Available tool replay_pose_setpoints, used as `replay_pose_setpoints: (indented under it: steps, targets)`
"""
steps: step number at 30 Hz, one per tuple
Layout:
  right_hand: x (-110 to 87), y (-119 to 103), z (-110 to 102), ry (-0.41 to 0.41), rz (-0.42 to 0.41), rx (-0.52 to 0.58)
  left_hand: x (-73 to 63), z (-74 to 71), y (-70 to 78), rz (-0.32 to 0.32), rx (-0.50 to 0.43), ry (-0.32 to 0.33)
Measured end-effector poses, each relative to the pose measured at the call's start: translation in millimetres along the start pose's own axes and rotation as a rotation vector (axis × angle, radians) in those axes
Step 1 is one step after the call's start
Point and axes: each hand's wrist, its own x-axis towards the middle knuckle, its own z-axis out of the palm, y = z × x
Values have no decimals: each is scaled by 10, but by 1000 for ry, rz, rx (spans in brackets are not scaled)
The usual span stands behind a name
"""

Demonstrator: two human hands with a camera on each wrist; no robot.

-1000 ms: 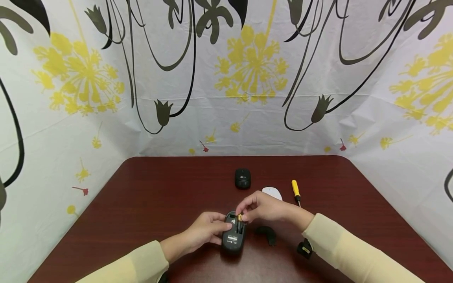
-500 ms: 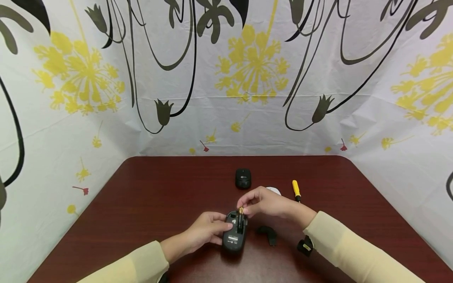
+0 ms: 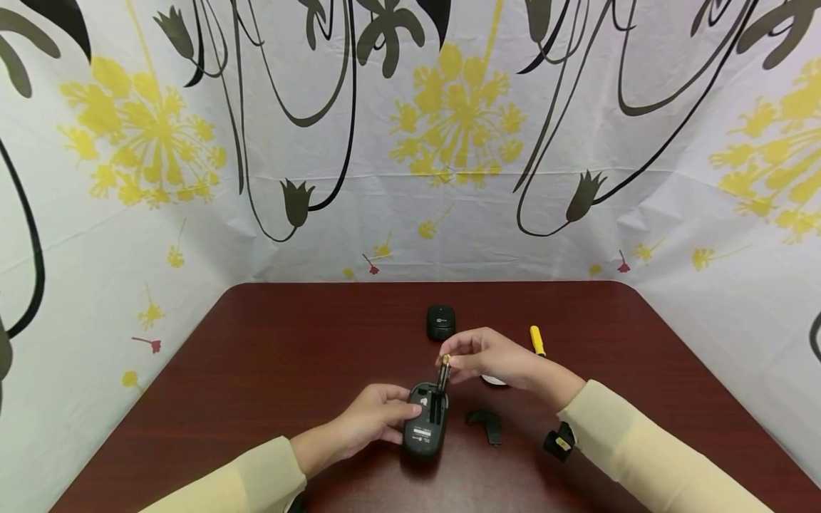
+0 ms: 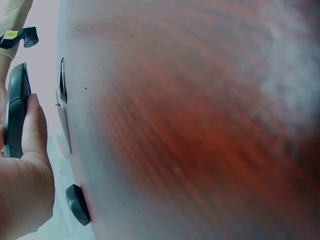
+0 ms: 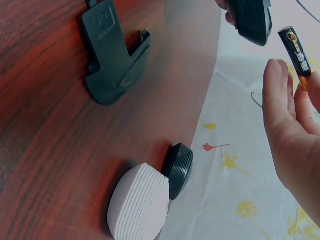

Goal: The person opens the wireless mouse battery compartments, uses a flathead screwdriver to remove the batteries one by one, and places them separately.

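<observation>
My left hand [image 3: 372, 419] holds a black computer mouse [image 3: 420, 436] with its underside facing up and its battery slot uncovered. Thumb and fingers of my right hand [image 3: 492, 358] pinch a battery [image 3: 444, 374] by its copper-coloured end, and its dark lower end is near the top of the slot. In the right wrist view the battery [image 5: 296, 51] appears apart from the held mouse [image 5: 252, 20]. The loose black battery cover [image 3: 490, 426] lies on the table to the right of the mouse. From the left wrist, the mouse [image 4: 17, 107] shows edge-on, gripped above the table.
A second black mouse [image 3: 440, 323] stands farther back on the dark red table [image 3: 308, 335]. Partly behind my right hand are a white mouse [image 3: 494, 381] and a yellow-handled screwdriver [image 3: 536, 340]. A patterned white curtain [image 3: 359, 249] hangs behind the table.
My right hand has lifted the battery up and out of the mouse's slot, moving away and slightly right. The left hand and the mouse have stayed in place.
</observation>
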Motion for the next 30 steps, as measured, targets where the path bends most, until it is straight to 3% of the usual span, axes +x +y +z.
replay_pose_setpoints:
  steps: [19,30]
  targets:
    - [-285,56,-99,169,103,169,-25,-32,12,-2,-22,12]
    - [-549,132,-181,196,174,137,-36,-65,13,11,-38,7]
